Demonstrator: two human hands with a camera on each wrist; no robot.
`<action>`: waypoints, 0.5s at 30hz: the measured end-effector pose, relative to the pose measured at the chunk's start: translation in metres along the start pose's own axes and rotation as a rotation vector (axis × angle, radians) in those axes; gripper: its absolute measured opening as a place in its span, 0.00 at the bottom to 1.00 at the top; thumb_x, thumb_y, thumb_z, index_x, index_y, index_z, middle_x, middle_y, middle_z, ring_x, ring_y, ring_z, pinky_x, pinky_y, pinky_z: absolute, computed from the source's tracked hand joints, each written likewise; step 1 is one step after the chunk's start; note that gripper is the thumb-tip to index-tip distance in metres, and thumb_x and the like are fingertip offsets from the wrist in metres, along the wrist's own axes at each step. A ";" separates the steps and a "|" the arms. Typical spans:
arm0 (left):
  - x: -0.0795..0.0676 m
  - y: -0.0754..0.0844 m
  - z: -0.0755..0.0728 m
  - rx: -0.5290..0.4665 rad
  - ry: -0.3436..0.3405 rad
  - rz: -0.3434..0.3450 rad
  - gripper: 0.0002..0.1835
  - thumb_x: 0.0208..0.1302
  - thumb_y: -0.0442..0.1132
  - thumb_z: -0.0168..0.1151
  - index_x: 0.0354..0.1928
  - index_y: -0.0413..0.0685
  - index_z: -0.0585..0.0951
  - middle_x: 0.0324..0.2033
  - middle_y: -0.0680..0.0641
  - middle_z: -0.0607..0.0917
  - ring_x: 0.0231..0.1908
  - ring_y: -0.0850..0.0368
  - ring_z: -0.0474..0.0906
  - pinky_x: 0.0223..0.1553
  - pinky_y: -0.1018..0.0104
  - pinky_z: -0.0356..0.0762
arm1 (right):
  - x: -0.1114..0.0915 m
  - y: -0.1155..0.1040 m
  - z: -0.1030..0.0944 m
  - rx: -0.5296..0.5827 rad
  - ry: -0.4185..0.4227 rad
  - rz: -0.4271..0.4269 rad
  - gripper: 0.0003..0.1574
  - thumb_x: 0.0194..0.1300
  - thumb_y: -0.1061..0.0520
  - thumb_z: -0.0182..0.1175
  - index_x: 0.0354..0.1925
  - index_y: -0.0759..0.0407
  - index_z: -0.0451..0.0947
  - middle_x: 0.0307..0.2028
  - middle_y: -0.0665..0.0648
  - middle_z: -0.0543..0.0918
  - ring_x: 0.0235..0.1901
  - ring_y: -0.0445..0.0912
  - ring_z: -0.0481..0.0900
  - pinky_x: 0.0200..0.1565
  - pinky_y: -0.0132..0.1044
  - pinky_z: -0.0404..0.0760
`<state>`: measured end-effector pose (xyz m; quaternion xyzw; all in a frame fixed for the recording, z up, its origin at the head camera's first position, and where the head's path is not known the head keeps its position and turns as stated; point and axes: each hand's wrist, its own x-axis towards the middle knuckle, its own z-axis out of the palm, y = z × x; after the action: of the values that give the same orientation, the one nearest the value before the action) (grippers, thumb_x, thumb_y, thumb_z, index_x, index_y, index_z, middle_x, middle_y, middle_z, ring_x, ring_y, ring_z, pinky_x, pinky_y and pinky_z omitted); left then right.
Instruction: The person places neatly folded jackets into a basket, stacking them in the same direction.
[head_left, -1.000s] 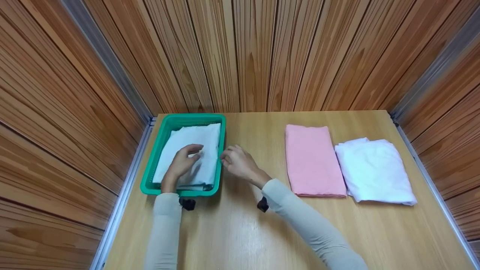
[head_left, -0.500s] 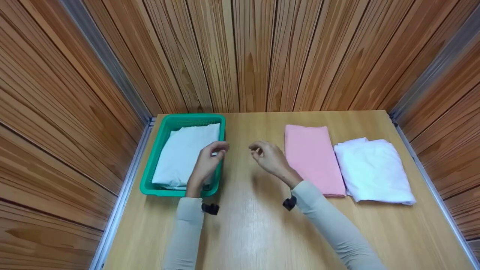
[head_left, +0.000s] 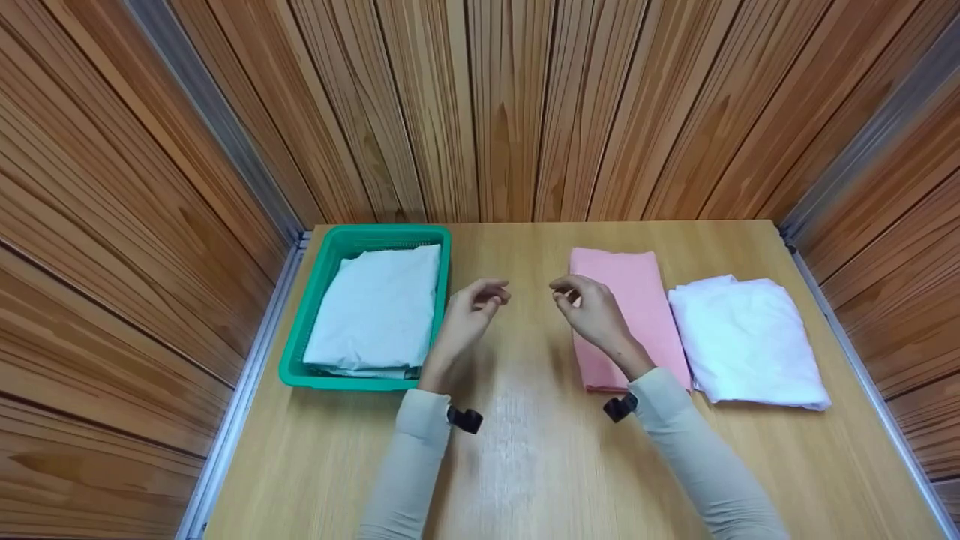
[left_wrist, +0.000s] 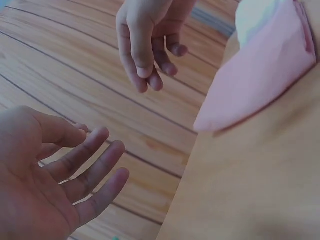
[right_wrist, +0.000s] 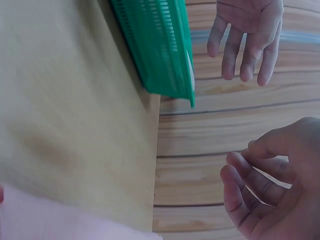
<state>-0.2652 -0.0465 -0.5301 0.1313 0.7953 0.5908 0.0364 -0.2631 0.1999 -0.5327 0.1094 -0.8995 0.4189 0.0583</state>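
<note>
My left hand [head_left: 463, 322] hovers over the table just right of the green basket [head_left: 288, 358], its fingers loosely bent and holding nothing. Across a small gap, my right hand [head_left: 595, 313] hangs in the air by the left side of the folded pink cloth [head_left: 637, 330], also with nothing in its relaxed fingers. A folded white cloth [head_left: 379, 304] lies inside the basket. In the left wrist view, the spread fingers [left_wrist: 95, 175] of my left hand show plainly. The right wrist view has my right hand [right_wrist: 275, 185] with gently curved fingers.
A second white cloth [head_left: 750, 341], loosely folded, lies right of the pink one, their edges meeting. Wooden panel walls [head_left: 510, 112] enclose the table [head_left: 517, 465] at the back and both sides.
Both hands have moved right: the left from above the basket's white cloth to beyond the rim, the right from the basket's edge to the pink cloth. The cloths stay in place.
</note>
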 end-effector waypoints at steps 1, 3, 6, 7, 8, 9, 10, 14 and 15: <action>0.000 0.001 0.004 -0.004 0.003 0.006 0.16 0.80 0.31 0.55 0.64 0.44 0.82 0.51 0.44 0.89 0.54 0.50 0.85 0.60 0.54 0.83 | -0.001 0.003 -0.002 0.000 0.004 0.005 0.13 0.76 0.61 0.63 0.54 0.60 0.87 0.47 0.59 0.90 0.45 0.52 0.85 0.43 0.40 0.81; 0.001 0.002 0.011 -0.024 0.005 0.028 0.17 0.80 0.30 0.54 0.64 0.43 0.82 0.51 0.43 0.88 0.54 0.49 0.85 0.58 0.56 0.83 | -0.002 0.007 -0.006 0.005 0.014 0.016 0.13 0.75 0.62 0.62 0.54 0.61 0.87 0.47 0.60 0.90 0.46 0.52 0.85 0.45 0.40 0.82; 0.004 0.002 0.022 -0.076 0.006 0.066 0.16 0.79 0.28 0.54 0.63 0.39 0.82 0.50 0.39 0.88 0.52 0.46 0.85 0.54 0.61 0.83 | -0.003 0.015 -0.013 0.005 0.040 0.026 0.13 0.75 0.63 0.62 0.54 0.63 0.86 0.47 0.61 0.90 0.45 0.53 0.86 0.46 0.41 0.82; 0.005 0.002 0.026 -0.097 0.004 0.074 0.16 0.78 0.27 0.54 0.62 0.37 0.82 0.49 0.37 0.88 0.52 0.45 0.85 0.53 0.63 0.83 | -0.004 0.018 -0.015 0.002 0.051 0.029 0.13 0.75 0.63 0.62 0.54 0.64 0.87 0.47 0.62 0.90 0.45 0.53 0.86 0.46 0.41 0.82; 0.006 0.003 0.029 -0.119 0.003 0.078 0.16 0.78 0.26 0.54 0.62 0.36 0.82 0.48 0.36 0.88 0.52 0.44 0.85 0.51 0.65 0.83 | -0.005 0.020 -0.018 -0.002 0.061 0.033 0.13 0.75 0.64 0.62 0.54 0.64 0.86 0.47 0.62 0.90 0.45 0.54 0.86 0.46 0.40 0.81; 0.007 0.003 0.032 -0.132 0.003 0.075 0.16 0.77 0.26 0.54 0.61 0.37 0.83 0.48 0.36 0.88 0.51 0.44 0.86 0.49 0.67 0.82 | -0.005 0.023 -0.020 -0.009 0.071 0.038 0.13 0.75 0.64 0.62 0.54 0.64 0.87 0.47 0.62 0.90 0.45 0.54 0.86 0.45 0.40 0.81; 0.008 0.003 0.035 -0.143 0.003 0.069 0.16 0.77 0.26 0.54 0.61 0.37 0.83 0.47 0.36 0.88 0.50 0.44 0.86 0.48 0.68 0.82 | -0.005 0.026 -0.022 -0.013 0.081 0.041 0.14 0.75 0.64 0.62 0.54 0.65 0.86 0.46 0.63 0.90 0.45 0.55 0.87 0.45 0.39 0.80; 0.012 0.001 0.047 -0.143 -0.009 0.019 0.16 0.78 0.27 0.55 0.61 0.41 0.84 0.47 0.40 0.89 0.48 0.51 0.86 0.46 0.71 0.82 | -0.006 0.037 -0.032 -0.032 0.120 0.069 0.14 0.74 0.64 0.62 0.54 0.65 0.86 0.46 0.64 0.90 0.44 0.56 0.87 0.42 0.35 0.78; 0.012 0.001 0.049 -0.133 -0.015 0.005 0.16 0.78 0.28 0.55 0.61 0.42 0.84 0.46 0.42 0.89 0.48 0.53 0.86 0.45 0.71 0.82 | -0.007 0.040 -0.035 -0.035 0.128 0.077 0.14 0.74 0.64 0.62 0.54 0.66 0.86 0.46 0.65 0.90 0.43 0.57 0.87 0.41 0.34 0.78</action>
<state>-0.2665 0.0027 -0.5430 0.1347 0.7537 0.6414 0.0496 -0.2662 0.2528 -0.5416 0.0467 -0.9047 0.4110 0.1016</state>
